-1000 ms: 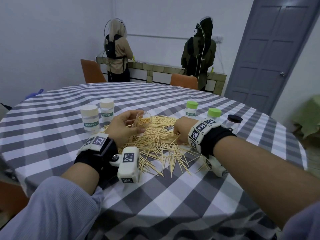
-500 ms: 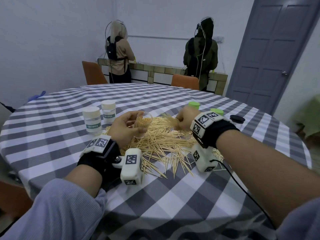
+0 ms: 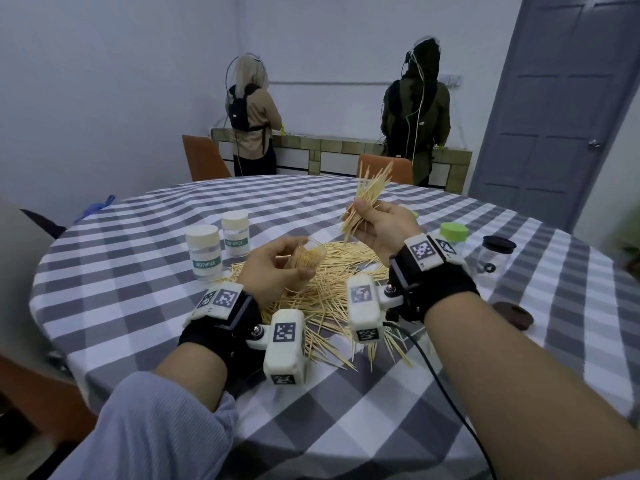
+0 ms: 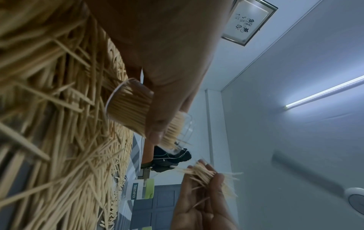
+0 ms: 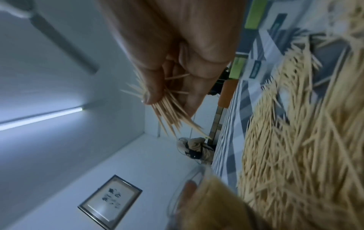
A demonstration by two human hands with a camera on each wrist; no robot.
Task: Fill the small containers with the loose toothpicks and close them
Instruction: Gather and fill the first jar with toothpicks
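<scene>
Left hand (image 3: 273, 271): grip curled round an open clear container (image 3: 308, 259), tilted, largely full of toothpicks. Right hand (image 3: 379, 225): grip pinching a loose bundle of toothpicks (image 3: 367, 199) at mid-length, ends fanning above and below, raised up and to the right of the container. The remaining pile (image 3: 322, 292) lies on the surface directly beneath both grips.

Assessment: toothpicks are light, stiff and sharp-tipped, and a splayed bundle will likely snag at the rim. Holding nearer one end and aligning the sticks seems advisable. The container looks light and smooth-walled; its mid-wall is the sound place to hold.
</scene>
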